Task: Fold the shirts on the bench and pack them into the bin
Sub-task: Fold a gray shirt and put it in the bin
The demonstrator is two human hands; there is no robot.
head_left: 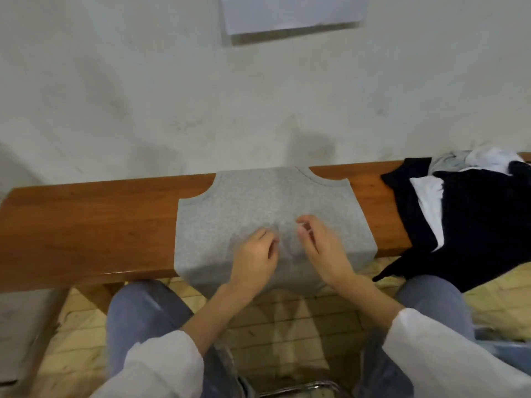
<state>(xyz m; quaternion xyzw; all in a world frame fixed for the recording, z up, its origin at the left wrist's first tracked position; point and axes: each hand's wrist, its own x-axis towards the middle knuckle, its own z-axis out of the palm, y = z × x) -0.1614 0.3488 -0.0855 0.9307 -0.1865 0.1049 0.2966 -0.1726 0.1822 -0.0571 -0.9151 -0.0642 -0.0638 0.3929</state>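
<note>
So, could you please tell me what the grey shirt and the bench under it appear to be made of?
The grey shirt: probably a soft cotton-type knit, matte; its heathered fleck and gentle puckers suggest it. The bench: seemingly reddish-brown wood, glossy varnish; grain streaks and edge sheen show.

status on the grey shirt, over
On bench, left hand and right hand pinch grey shirt at its middle. At right, shirt pile waits. Nothing in the way.

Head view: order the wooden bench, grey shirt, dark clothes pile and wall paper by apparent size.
Wooden bench
Grey shirt and dark clothes pile: too close to rank
Wall paper, cropped by the frame and farther away
</note>
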